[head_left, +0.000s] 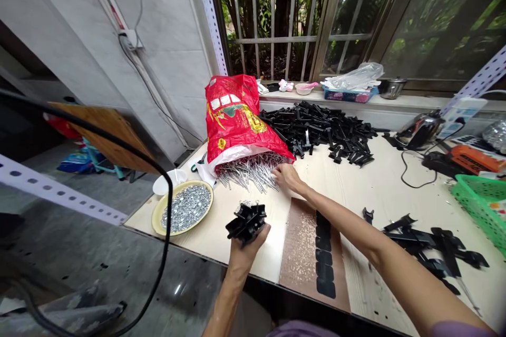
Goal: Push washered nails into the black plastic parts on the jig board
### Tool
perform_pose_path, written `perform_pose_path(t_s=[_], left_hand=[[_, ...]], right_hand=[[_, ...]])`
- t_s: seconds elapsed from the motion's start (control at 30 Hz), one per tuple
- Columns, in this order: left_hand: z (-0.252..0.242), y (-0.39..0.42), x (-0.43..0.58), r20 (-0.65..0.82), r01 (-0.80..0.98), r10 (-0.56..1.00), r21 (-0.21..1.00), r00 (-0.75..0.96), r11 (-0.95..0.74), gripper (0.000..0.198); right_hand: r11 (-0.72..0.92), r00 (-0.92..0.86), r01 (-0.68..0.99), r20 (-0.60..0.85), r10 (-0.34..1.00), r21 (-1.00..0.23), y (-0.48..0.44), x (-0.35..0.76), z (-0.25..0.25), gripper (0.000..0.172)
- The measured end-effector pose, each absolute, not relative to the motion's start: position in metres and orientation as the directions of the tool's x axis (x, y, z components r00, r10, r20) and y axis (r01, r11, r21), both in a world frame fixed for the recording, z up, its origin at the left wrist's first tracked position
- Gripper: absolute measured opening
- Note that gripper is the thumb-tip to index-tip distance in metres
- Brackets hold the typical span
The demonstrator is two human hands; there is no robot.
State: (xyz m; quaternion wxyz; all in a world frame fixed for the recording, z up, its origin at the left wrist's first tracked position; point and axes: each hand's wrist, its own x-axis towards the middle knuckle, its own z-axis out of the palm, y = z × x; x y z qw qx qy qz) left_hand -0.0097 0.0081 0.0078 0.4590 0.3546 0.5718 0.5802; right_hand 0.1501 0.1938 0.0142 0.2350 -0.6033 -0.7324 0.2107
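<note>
My left hand (243, 255) is closed round a bundle of black plastic parts (247, 222), held upright above the table's front edge. My right hand (288, 176) reaches forward to the mouth of a red plastic bag (237, 121). Its fingers are bent together at the right end of a heap of long thin metal screws or pins (251, 172) spilling from the bag. What they pinch is too small to make out. Beneath my right forearm lies a brown board (296, 263) with a row of black flat pieces (324, 258) along its right side.
A yellow bowl (157, 221) of small metal pieces stands left, by a white bowl (160, 187). Black plastic parts are heaped (328, 126) behind; others (435, 247) lie right. A green basket (470, 195) and kettle (419, 129) stand right. A black cable (168, 210) hangs left.
</note>
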Motion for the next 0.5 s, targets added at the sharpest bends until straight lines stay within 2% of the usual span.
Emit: perform_pose_path(t_s=[0.17,0.3,0.33,0.4,0.43,0.5], left_hand=[[0.01,0.007,-0.015,-0.109,-0.09,0.934,0.992,-0.339,0.083,0.036],[0.008,0.01,-0.019,-0.108,-0.089,0.934,0.993,-0.339,0.082,0.035],[0.006,0.011,-0.02,-0.096,-0.089,0.938,0.994,-0.334,0.069,0.034],[0.004,0.013,-0.02,-0.069,-0.083,0.953,0.995,-0.296,0.046,0.032],[0.004,0.014,-0.019,-0.064,-0.077,0.96,0.996,-0.274,0.045,0.031],[0.004,0.015,-0.017,-0.066,-0.059,0.969,0.997,-0.24,0.053,0.03]], right_hand=[[0.11,-0.138,0.828,-0.01,0.99,-0.551,0.208,0.135,0.003,0.017],[0.117,-0.145,0.824,-0.007,0.989,-0.555,0.201,0.146,0.005,0.009],[0.128,-0.152,0.818,0.005,0.988,-0.561,0.197,0.15,0.009,0.014],[0.166,-0.182,0.792,0.033,0.983,-0.587,0.184,0.158,0.021,0.039],[0.205,-0.215,0.749,0.061,0.975,-0.63,0.176,0.161,0.03,0.049],[0.326,-0.309,0.578,0.17,0.936,-0.748,0.157,0.163,0.051,0.059]])
